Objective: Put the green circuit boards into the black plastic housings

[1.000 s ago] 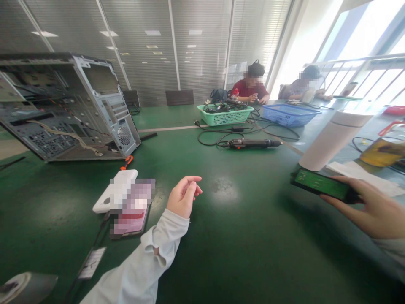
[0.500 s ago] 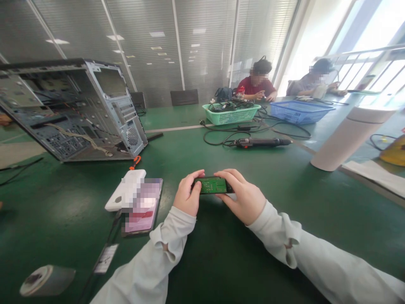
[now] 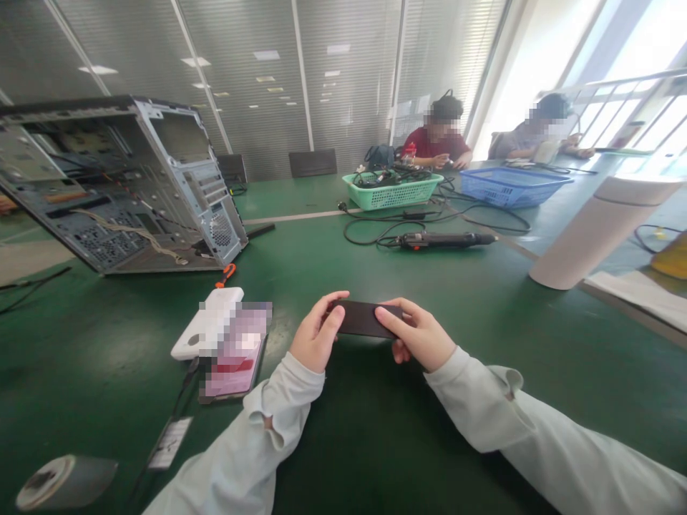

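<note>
Head view shows me both hands at the near middle of the green table (image 3: 300, 250), grasping one dark flat piece (image 3: 359, 320) between them. I have the left hand (image 3: 314, 336) pinching its left end, thumb on top, and the right hand (image 3: 424, 340) gripping its right end, thumb pressed on the upper face. I cannot tell whether the piece touches the tabletop. To the left I see a phone (image 3: 257, 361) beside a white block (image 3: 187, 335), with an open computer case (image 3: 217, 227) farther off and a roll (image 3: 89, 481) at near left. Beyond the hands lies a power screwdriver (image 3: 451, 241); at the far side are a green basket (image 3: 400, 196) holding cables and a blue basket (image 3: 515, 189). A pale bottle (image 3: 587, 236) stands to the right, and two people sit at far right.
</note>
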`<act>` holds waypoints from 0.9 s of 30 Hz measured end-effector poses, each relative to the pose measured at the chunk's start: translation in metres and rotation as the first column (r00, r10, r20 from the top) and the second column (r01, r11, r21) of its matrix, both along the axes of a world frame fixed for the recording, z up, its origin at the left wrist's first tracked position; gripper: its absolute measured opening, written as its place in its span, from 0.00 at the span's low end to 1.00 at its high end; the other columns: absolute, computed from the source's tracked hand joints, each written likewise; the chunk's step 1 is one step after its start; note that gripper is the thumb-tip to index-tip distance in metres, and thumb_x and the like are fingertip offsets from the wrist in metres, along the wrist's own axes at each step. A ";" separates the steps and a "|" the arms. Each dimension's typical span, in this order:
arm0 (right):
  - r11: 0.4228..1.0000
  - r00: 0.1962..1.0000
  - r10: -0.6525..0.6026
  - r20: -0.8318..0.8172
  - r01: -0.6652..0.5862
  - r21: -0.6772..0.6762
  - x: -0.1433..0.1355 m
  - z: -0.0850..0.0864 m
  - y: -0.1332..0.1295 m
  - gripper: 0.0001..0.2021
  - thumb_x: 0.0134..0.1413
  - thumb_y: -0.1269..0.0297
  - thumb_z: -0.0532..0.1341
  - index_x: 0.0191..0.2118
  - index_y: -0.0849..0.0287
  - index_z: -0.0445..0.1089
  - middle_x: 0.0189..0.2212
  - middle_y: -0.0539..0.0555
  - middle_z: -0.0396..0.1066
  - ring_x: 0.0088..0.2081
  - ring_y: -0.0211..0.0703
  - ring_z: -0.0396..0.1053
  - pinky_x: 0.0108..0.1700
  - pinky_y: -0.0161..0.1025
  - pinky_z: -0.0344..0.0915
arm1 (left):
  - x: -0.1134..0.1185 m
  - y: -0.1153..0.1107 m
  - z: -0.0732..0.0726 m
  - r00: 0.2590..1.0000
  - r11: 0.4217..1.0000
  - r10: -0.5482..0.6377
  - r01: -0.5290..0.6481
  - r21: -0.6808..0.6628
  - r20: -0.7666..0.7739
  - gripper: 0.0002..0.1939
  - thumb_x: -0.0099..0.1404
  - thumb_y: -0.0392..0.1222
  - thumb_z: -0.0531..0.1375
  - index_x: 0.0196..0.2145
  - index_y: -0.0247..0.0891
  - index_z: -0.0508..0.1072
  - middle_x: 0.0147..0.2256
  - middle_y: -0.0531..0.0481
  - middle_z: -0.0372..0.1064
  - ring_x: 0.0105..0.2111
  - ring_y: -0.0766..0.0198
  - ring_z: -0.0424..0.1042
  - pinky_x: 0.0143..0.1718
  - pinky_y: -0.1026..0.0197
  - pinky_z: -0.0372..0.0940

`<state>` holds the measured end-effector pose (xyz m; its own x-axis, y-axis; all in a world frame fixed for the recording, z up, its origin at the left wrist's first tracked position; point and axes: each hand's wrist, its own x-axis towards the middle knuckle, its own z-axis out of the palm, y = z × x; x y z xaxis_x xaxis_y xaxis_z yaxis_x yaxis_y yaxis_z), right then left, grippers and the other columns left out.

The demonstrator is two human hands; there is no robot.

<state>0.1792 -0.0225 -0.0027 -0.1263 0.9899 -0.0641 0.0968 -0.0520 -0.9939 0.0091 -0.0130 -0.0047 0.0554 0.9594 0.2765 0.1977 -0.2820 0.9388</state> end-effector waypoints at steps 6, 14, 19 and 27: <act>0.811 0.963 -0.004 -0.269 -0.154 -0.565 0.001 0.012 0.005 0.18 0.63 0.50 0.46 0.32 0.60 0.56 0.16 0.48 0.60 0.09 0.29 0.49 0.10 0.25 0.42 | -0.001 0.002 -0.001 0.999 0.998 -0.005 0.002 -0.070 -0.045 0.20 0.55 0.58 0.56 0.30 0.37 0.69 0.26 0.52 0.67 0.26 0.66 0.65 0.27 0.65 0.63; 0.701 0.887 0.000 -0.461 -0.329 -0.632 0.005 0.021 0.004 0.21 0.64 0.47 0.38 0.32 0.59 0.53 0.19 0.51 0.64 0.11 0.31 0.53 0.13 0.24 0.46 | 0.000 0.002 0.001 0.991 0.941 0.122 -0.135 -0.309 -0.060 0.27 0.54 0.67 0.49 0.21 0.38 0.63 0.13 0.56 0.61 0.12 0.69 0.61 0.13 0.67 0.54; 0.767 0.871 -0.059 -0.488 -0.273 -0.580 0.005 0.020 0.006 0.17 0.66 0.53 0.41 0.36 0.60 0.56 0.24 0.50 0.65 0.15 0.33 0.60 0.16 0.26 0.55 | 0.002 0.000 -0.001 0.994 0.966 0.106 -0.112 -0.234 -0.037 0.22 0.54 0.62 0.53 0.33 0.39 0.63 0.18 0.58 0.62 0.12 0.71 0.60 0.13 0.69 0.54; 0.825 0.844 -0.100 -0.528 -0.227 -0.518 -0.002 0.020 0.005 0.15 0.66 0.55 0.44 0.43 0.60 0.60 0.32 0.53 0.66 0.28 0.39 0.69 0.27 0.32 0.66 | 0.001 -0.009 -0.001 0.856 0.919 0.094 0.122 0.374 -0.509 0.21 0.52 0.36 0.59 0.45 0.41 0.63 0.41 0.46 0.62 0.37 0.61 0.67 0.33 0.61 0.67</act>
<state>0.1777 -0.0179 0.0169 -0.3623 0.7931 -0.4896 -0.3904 -0.6061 -0.6930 0.0101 -0.0216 -0.0058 0.3033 0.7815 0.5453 0.6069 -0.5996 0.5217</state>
